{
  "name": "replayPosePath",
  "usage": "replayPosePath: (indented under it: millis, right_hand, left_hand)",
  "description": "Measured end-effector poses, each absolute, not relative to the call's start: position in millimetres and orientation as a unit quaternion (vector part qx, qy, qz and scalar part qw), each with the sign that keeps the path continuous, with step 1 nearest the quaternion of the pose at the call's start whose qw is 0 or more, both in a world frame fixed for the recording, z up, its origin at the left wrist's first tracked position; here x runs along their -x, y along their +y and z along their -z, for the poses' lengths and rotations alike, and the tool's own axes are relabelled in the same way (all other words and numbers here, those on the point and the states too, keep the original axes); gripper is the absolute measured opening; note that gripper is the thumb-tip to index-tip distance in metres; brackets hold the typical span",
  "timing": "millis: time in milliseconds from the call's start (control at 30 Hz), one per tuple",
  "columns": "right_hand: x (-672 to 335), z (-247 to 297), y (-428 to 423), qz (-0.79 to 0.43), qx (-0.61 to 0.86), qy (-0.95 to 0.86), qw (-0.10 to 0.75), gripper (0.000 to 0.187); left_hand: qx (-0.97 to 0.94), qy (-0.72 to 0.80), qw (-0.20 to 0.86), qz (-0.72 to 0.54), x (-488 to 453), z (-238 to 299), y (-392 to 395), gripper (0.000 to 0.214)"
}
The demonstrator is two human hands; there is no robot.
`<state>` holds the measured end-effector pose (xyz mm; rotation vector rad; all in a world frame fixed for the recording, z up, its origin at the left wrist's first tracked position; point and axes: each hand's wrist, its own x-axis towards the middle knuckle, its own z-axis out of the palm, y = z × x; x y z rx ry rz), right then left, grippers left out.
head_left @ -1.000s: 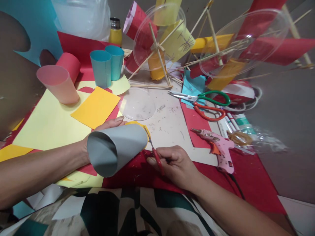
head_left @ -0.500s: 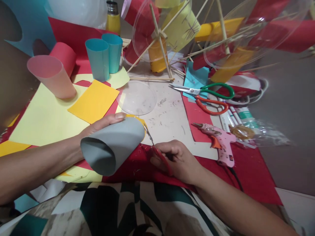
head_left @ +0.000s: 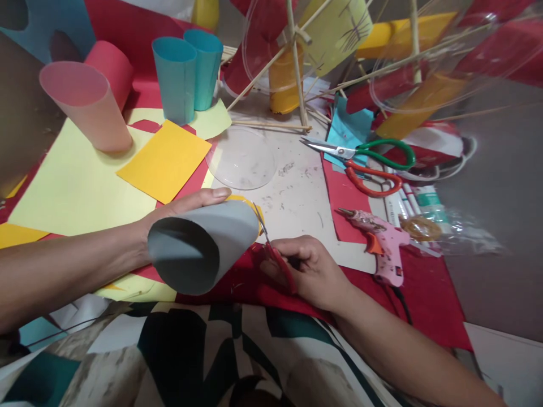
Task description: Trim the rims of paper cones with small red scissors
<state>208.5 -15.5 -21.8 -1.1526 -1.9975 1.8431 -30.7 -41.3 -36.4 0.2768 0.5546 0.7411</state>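
My left hand (head_left: pixel 190 204) is wrapped round a grey paper tube (head_left: pixel 224 232), its thumb along the top and its other fingers hidden behind. The tube's near opening faces me. At its far end sits a yellow paper piece (head_left: pixel 262 215), its edge sticking out past the rim. My right hand (head_left: pixel 311 268) holds small red-handled scissors (head_left: pixel 278 260), whose blades meet the yellow edge at the tube's far end. Beyond the tube a clear plastic disc (head_left: pixel 241 158) lies on the white board.
Blue paper tubes (head_left: pixel 175 85), a pink tube (head_left: pixel 91 110) and a yellow sheet (head_left: pixel 165 161) stand or lie at left. Green-handled scissors (head_left: pixel 384 152) and a pink glue gun (head_left: pixel 386 249) lie at right. A stick frame (head_left: pixel 292 62) with discs rises behind.
The view has tilted slightly, so the table's things sit higher in it. The grey tube has turned to show more of its near opening. The scissors stay at its far rim.
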Motion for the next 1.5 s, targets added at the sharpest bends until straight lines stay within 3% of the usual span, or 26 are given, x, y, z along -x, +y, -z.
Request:
replayPosePath:
  millis: [267, 633, 800, 1000, 1500]
  right_hand:
    - [-208.4, 20.6, -15.7, -0.610, 0.391, -0.683, 0.090, 0.051]
    - [-206.1, 19.8, -14.9, -0.585, 0.353, -0.720, 0.125, 0.047]
    - [-207.4, 22.1, -15.1, -0.590, 0.356, -0.713, 0.128, 0.044]
    - [-210.2, 25.4, -16.0, -0.612, 0.370, -0.691, 0.107, 0.047]
    - [-208.1, 21.7, -14.2, -0.600, 0.357, -0.709, 0.098, 0.051]
  left_hand:
    - [-0.136, 0.290, 0.857, -0.404, 28.8, 37.2, -40.0, 0.016]
    - [-0.132, 0.269, 0.881, -0.367, 29.6, 38.2, -40.3, 0.027]
    - [-0.139, 0.305, 0.844, -0.418, 28.1, 35.5, -40.4, 0.013]
    - [-0.226, 0.391, 0.805, -0.386, 28.4, 24.0, -41.6, 0.028]
    - [-0.328, 0.442, 0.744, -0.378, 30.2, 15.6, -39.1, 0.026]
